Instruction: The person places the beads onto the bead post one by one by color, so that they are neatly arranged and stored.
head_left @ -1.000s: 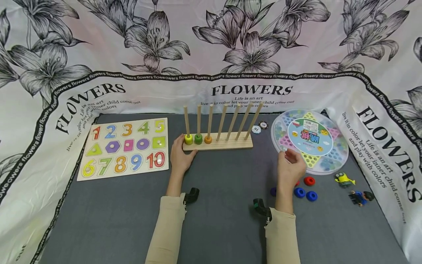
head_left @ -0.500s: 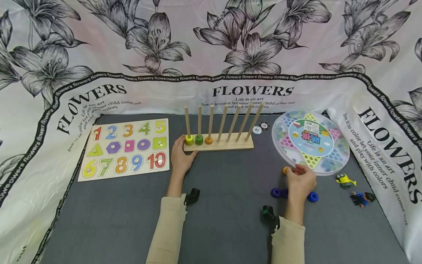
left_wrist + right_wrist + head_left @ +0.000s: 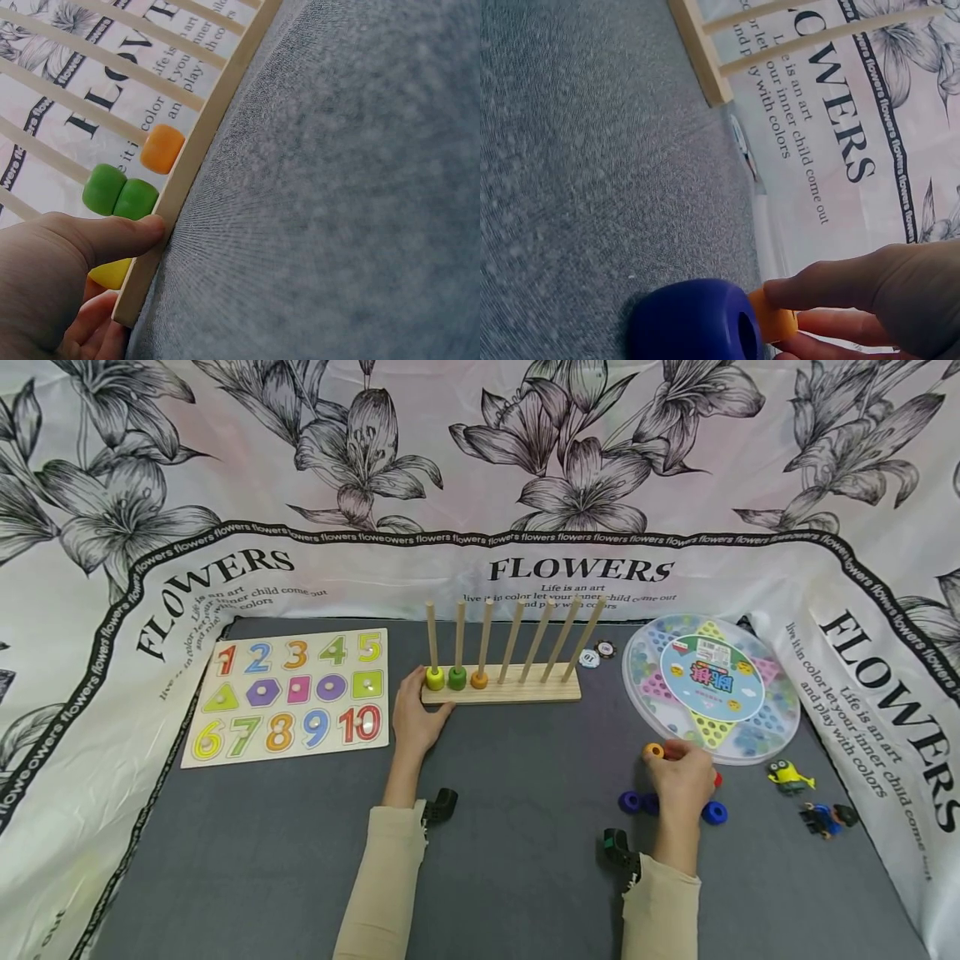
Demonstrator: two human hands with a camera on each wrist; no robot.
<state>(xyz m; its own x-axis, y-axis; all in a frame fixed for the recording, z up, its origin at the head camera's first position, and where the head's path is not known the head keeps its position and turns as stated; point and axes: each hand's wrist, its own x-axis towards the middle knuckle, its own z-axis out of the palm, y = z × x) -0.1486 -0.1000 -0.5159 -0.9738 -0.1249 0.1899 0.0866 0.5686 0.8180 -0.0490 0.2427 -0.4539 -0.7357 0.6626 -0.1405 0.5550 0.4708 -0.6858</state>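
Note:
My left hand (image 3: 418,714) grips the left end of a wooden peg stand (image 3: 517,695), thumb along its front edge. Yellow beads (image 3: 435,677), green beads (image 3: 457,677) and an orange bead (image 3: 480,679) sit on the three leftmost pegs; the other pegs are bare. To the right, my right hand (image 3: 682,777) pinches another orange bead (image 3: 778,319) between thumb and fingers. A large-looking blue bead (image 3: 694,322) stands in front of it in the right wrist view. More blue beads (image 3: 715,812) and a red bead (image 3: 717,779) lie around this hand, partly hidden by it.
A number and shape puzzle board (image 3: 285,697) lies left of the stand. On the right are a round board game (image 3: 708,735), a yellow toy figure (image 3: 789,777) and a blue-clad toy figure (image 3: 827,818). Two chips (image 3: 589,658) lie behind the stand's right end. Printed cloth rises behind.
My right hand has come down from the board game's edge, nearer to me and rightward, and now pinches an orange bead. The left hand keeps its grip on the stand.

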